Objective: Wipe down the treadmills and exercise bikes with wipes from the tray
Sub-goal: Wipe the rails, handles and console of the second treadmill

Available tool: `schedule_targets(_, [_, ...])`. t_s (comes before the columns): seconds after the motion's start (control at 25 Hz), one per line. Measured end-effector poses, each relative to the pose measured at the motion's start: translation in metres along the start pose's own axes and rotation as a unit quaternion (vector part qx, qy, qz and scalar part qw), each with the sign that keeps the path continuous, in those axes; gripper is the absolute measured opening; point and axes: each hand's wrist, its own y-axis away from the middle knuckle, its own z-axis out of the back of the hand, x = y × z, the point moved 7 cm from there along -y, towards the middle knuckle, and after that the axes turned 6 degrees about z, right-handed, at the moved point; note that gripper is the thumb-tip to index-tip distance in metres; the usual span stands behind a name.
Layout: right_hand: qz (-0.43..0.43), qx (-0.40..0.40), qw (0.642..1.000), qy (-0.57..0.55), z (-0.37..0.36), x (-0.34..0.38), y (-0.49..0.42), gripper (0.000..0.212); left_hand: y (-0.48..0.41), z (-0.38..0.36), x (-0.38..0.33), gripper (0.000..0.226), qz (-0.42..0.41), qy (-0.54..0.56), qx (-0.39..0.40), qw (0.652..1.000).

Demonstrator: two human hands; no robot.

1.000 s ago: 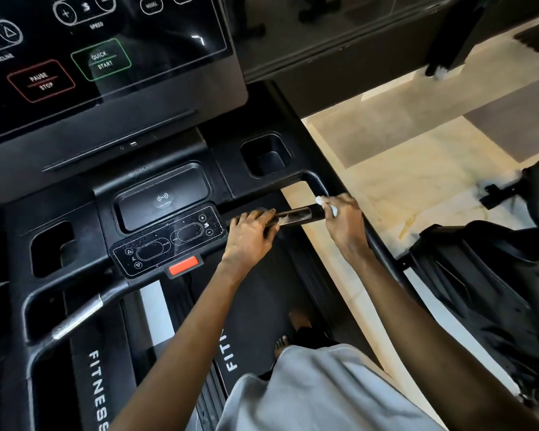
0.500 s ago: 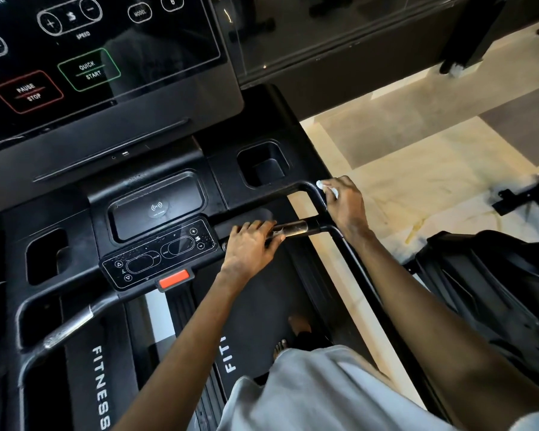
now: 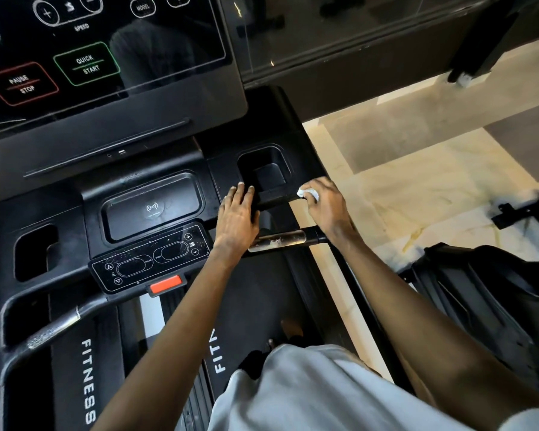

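- My right hand [image 3: 324, 206] pinches the wipe [image 3: 308, 192], bunched under curled fingers, against the outer corner of the treadmill [image 3: 168, 157] console. The wad is small, so I judge it could slip out and drop to the floor [image 3: 417, 181] just beyond that hand.
- My left hand [image 3: 237, 213] lies flat on the console, fingers straight and together, near the right one. If it slid back and leftward, it might press the control pad [image 3: 151, 259] or knock the red stop key [image 3: 165, 284].
- The cup well [image 3: 268, 172] sits just ahead, between both hands; its deep corners are easily skipped.
- The metal grip bar [image 3: 280, 241] runs beneath my wrists, looks smeared, and hinders a straight pull back.
- A dark machine [image 3: 479, 290] stands well right of my right hand; I cannot tell its kind.
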Motion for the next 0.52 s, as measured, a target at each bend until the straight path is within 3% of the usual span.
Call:
schedule_targets(0.28, [-0.101,-0.059,0.99,0.078,0.023,-0.027,0.022,0.014,-0.025,-0.007,-0.008,0.054,-0.075,-0.002,0.012,0.997])
schedule_targets(0.52, [-0.023,-0.028,0.999,0.034,-0.013,0.015,-0.012,0.019,-0.025,-0.004,-0.007,0.05,-0.082,0.011,0.007,0.997])
